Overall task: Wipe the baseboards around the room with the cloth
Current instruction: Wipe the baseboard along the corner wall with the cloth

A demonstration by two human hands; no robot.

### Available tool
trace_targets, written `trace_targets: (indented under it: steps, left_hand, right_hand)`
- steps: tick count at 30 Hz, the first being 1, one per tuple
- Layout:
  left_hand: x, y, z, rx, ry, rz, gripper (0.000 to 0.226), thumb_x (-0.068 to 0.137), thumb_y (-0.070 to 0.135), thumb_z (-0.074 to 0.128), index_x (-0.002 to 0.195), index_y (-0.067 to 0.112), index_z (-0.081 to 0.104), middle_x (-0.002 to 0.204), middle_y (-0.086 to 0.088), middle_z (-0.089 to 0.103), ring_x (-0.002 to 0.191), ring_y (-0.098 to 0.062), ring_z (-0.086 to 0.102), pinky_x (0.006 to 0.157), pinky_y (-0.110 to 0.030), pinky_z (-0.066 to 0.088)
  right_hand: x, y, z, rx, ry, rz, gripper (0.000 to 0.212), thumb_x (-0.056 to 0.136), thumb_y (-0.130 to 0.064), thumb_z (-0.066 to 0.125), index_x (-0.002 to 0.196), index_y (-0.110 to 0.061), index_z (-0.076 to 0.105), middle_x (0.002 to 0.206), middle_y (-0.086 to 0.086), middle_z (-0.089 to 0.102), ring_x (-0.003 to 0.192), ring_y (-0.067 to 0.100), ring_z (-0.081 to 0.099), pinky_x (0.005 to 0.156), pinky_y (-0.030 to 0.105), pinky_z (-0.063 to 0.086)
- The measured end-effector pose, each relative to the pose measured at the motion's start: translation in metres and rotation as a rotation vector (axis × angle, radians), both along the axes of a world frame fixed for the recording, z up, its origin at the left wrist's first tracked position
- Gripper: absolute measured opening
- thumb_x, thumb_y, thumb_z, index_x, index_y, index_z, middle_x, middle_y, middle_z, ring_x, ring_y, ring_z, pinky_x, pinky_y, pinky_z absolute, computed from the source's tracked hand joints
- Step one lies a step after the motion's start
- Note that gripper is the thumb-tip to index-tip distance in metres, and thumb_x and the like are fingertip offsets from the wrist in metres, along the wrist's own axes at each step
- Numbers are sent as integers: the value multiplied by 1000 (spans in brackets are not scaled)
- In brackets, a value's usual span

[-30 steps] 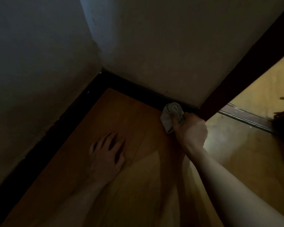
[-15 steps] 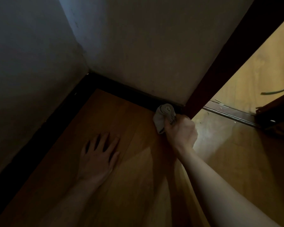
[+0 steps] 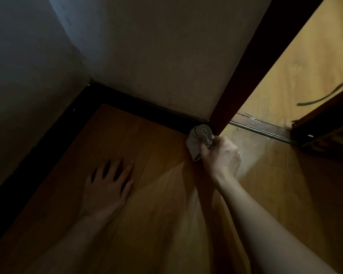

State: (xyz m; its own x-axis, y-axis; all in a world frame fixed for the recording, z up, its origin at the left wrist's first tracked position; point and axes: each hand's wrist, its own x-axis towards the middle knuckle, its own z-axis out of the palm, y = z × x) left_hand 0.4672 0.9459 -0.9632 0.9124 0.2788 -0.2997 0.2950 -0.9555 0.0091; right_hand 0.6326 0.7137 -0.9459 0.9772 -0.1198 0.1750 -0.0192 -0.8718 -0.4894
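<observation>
Cloth [image 3: 198,139] | bunched in closed right hand [image 3: 220,155], pressed at baseboard [image 3: 147,110] end beside door frame [image 3: 246,76] | baseboard runs left from frame to corner | left hand [image 3: 107,184] flat on floor [image 3: 147,224], empty | right hand nearer

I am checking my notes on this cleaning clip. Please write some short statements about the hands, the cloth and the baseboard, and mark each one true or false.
1. The right hand grips a bunched cloth. True.
2. The cloth is at the end of the baseboard next to the dark door frame. True.
3. The left hand holds a spray bottle. False: it lies flat, fingers spread, on the wooden floor and holds nothing.
4. The baseboard is white. False: it is dark, almost black.
5. The cloth is pressed into the corner where the two walls meet. False: that corner is further left, away from the cloth.
</observation>
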Motion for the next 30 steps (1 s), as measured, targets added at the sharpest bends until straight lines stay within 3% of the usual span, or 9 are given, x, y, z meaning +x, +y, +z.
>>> trace_targets:
  steps: [6, 17, 20, 25, 30]
  left_hand:
    - [-1, -1, 2, 5, 9, -5, 70, 94, 60, 11, 152, 34, 40, 156, -3, 42, 140, -35, 38, 107, -54, 35]
    - [-1, 1, 0, -6, 28, 6, 69, 94, 61, 10, 153, 38, 36, 158, 0, 38, 143, -32, 35, 109, -52, 32]
    - [-1, -1, -3, -38, 21, 13, 70, 92, 61, 7, 154, 39, 32, 160, 2, 35, 145, -32, 30, 113, -52, 27]
    - [-3, 2, -14, -30, 6, 10, 73, 88, 64, -7, 157, 45, 10, 166, 8, 17, 151, -26, 13, 120, -47, 11]
    - [-2, 3, -8, -60, -5, 9, 65, 95, 58, 18, 148, 35, 47, 154, -3, 45, 140, -36, 39, 111, -57, 33]
  right_hand:
    - [6, 3, -1, -73, 5, 41, 28, 85, -48, 66, 82, -21, 73, 76, 3, 65, 69, 28, 64, 54, 27, 41]
    - [4, 10, -2, -71, 12, 67, 31, 87, -47, 65, 78, -18, 69, 73, 0, 58, 65, 27, 62, 51, 27, 40]
    - [11, 43, 0, -102, 32, 157, 38, 91, -51, 57, 83, -17, 71, 81, 5, 67, 68, 30, 66, 53, 32, 48]
    - [20, 87, -4, -55, 117, 201, 40, 92, -52, 51, 82, -19, 70, 84, 5, 68, 74, 29, 67, 54, 27, 38]
    - [14, 78, -13, -38, 79, 108, 44, 89, -58, 48, 81, -20, 70, 78, 4, 67, 69, 30, 67, 54, 27, 40]
